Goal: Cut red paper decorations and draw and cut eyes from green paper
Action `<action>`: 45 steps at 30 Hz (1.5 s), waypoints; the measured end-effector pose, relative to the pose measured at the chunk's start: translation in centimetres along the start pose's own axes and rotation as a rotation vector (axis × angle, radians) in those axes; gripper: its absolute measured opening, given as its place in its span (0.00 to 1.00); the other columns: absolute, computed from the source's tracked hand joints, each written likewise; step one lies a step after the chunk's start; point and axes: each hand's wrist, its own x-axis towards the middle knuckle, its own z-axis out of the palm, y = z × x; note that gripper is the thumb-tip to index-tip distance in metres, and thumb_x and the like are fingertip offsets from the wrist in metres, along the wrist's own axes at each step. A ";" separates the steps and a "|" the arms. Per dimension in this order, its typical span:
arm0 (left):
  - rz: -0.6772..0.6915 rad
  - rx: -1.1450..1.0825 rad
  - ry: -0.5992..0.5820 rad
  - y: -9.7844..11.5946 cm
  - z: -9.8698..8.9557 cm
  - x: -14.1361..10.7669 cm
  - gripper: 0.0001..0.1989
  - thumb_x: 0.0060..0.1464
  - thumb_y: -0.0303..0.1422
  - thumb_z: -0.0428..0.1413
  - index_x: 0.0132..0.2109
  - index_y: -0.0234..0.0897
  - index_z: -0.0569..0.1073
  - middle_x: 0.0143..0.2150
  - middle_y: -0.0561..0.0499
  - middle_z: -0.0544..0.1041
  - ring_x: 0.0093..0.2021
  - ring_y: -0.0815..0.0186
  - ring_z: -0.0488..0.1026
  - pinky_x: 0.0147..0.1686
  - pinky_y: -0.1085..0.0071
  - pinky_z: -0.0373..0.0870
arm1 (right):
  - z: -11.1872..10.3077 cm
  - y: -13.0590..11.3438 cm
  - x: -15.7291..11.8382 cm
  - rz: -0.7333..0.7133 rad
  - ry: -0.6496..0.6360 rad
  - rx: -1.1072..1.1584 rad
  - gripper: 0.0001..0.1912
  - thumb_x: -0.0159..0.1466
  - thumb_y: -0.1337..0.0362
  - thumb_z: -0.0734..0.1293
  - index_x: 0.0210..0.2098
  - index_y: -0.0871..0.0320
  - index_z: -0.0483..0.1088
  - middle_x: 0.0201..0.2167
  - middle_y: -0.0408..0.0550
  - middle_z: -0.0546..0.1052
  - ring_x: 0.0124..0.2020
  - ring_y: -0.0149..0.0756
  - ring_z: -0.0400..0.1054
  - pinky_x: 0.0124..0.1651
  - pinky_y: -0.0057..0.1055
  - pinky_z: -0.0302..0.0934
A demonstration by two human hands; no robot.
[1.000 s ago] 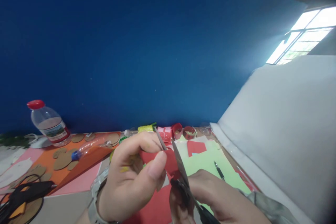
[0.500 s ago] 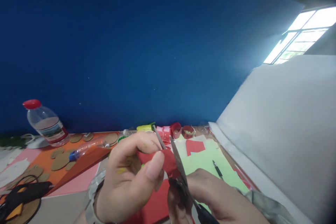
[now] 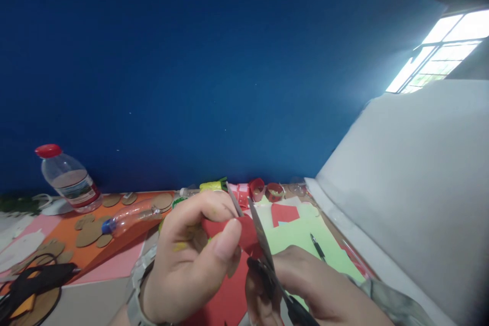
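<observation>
Pinched between thumb and fingers of my left hand [image 3: 194,260] is a piece of red paper [image 3: 250,237], held up above the table. My right hand [image 3: 305,280] grips a pair of black-handled scissors [image 3: 263,234]. Their blades are parted and point away from me, with the red paper lying between them. Below my hands is a larger red sheet [image 3: 229,295], partly covered by them. Yellow smears mark my left palm.
At left stand a red-capped water bottle [image 3: 71,181], a lying clear bottle [image 3: 130,216], cardboard cutouts [image 3: 89,234] and a black glue gun [image 3: 38,282]. Right of my hands are green paper [image 3: 294,237] and a pen [image 3: 317,247]. A blue wall [image 3: 229,71] rises behind.
Both hands, the red paper and the scissors keep nearly the same pose. The whole view has shifted very slightly.
</observation>
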 end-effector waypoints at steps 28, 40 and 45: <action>-0.052 0.070 0.034 0.2 -0.5 0.5 0.07 0.56 0.32 0.55 0.30 0.38 0.67 0.25 0.53 0.64 0.21 0.71 0.60 0.19 0.73 0.59 | 0.1 -0.1 -0.1 0.069 -0.043 0.056 0.06 0.52 0.73 0.64 0.24 0.58 0.62 0.23 0.37 0.64 0.29 0.28 0.60 0.33 0.22 0.53; -0.111 0.324 -0.020 0.9 -1.4 0.5 0.10 0.58 0.36 0.54 0.30 0.37 0.67 0.26 0.54 0.67 0.16 0.77 0.56 0.16 0.76 0.55 | 1.1 1.4 -0.1 0.058 0.058 0.043 0.07 0.50 0.74 0.64 0.22 0.58 0.61 0.22 0.36 0.66 0.26 0.28 0.58 0.28 0.23 0.50; -0.129 0.328 -0.054 1.0 -1.4 0.8 0.10 0.58 0.36 0.53 0.30 0.37 0.66 0.25 0.55 0.66 0.16 0.77 0.59 0.15 0.78 0.55 | 0.9 1.3 0.2 -0.023 0.021 0.095 0.08 0.54 0.69 0.65 0.23 0.58 0.59 0.21 0.36 0.64 0.24 0.26 0.56 0.27 0.23 0.49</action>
